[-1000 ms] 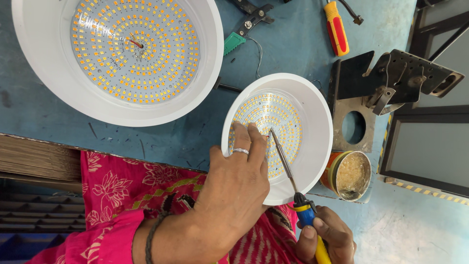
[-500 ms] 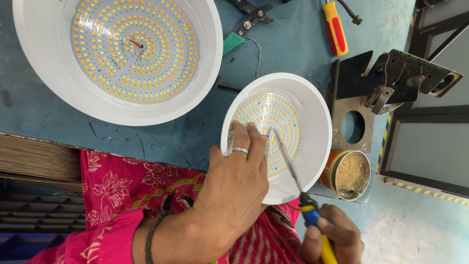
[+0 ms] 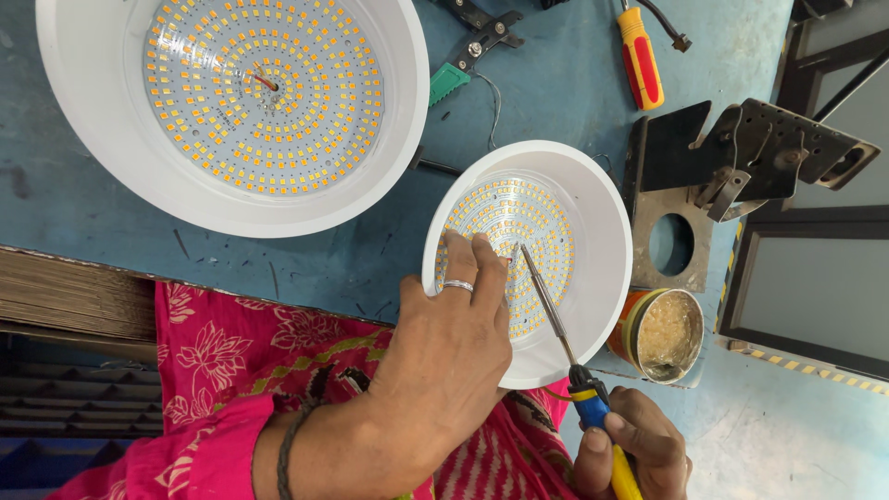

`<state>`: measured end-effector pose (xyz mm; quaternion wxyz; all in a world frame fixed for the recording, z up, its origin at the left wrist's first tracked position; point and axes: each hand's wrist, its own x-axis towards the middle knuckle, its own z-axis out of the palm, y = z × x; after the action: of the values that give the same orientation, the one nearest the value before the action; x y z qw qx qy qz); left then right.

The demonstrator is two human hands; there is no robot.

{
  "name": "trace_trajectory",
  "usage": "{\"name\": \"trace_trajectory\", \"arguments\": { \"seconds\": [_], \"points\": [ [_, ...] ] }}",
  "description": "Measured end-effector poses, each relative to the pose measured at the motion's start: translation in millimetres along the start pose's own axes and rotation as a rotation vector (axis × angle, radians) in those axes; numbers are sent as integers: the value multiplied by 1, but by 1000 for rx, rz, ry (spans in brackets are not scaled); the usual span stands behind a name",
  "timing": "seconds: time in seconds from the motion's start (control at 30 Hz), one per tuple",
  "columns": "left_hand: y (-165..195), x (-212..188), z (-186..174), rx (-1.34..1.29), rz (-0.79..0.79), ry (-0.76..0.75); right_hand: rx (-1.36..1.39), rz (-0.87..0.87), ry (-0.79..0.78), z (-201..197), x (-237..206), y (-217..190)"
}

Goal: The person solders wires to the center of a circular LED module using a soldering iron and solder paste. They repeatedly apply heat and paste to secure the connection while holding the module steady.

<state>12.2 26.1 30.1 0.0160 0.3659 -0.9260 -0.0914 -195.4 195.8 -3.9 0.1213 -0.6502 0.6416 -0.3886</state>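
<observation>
A small white lamp housing [image 3: 593, 194] with a round board of yellow LED chips [image 3: 519, 250] lies at the blue table's near edge. My left hand [image 3: 444, 343], a ring on one finger, rests over its near rim with fingertips pressing on the board. My right hand [image 3: 634, 444] grips the blue and yellow handle of a soldering iron [image 3: 551, 310]. Its thin metal tip touches the board just beside my left fingertips.
A larger white lamp housing [image 3: 231, 111] with its own LED board sits at the upper left. A tin of flux paste [image 3: 662, 333], a black metal bracket [image 3: 741, 162], a red and yellow screwdriver [image 3: 641, 57] and green-handled cutters [image 3: 463, 65] lie around.
The soldering iron's handle and my right hand have shifted slightly; the tip stays on the board. My left hand has held its place.
</observation>
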Motion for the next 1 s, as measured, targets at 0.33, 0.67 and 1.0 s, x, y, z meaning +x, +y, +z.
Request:
{"name": "trace_trajectory", "arguments": {
  "seconds": [0.33, 0.67, 1.0],
  "points": [
    [0, 0, 2, -42, 12, -34, 52, 39, 29, 1, -8, 2],
    [-6, -6, 19, -144, -1, 133, -117, 156, 192, 0, -31, 8],
    [-6, -8, 23, -161, 14, 160, -164, 159, 237, 0, -35, 9]
  ]
}}
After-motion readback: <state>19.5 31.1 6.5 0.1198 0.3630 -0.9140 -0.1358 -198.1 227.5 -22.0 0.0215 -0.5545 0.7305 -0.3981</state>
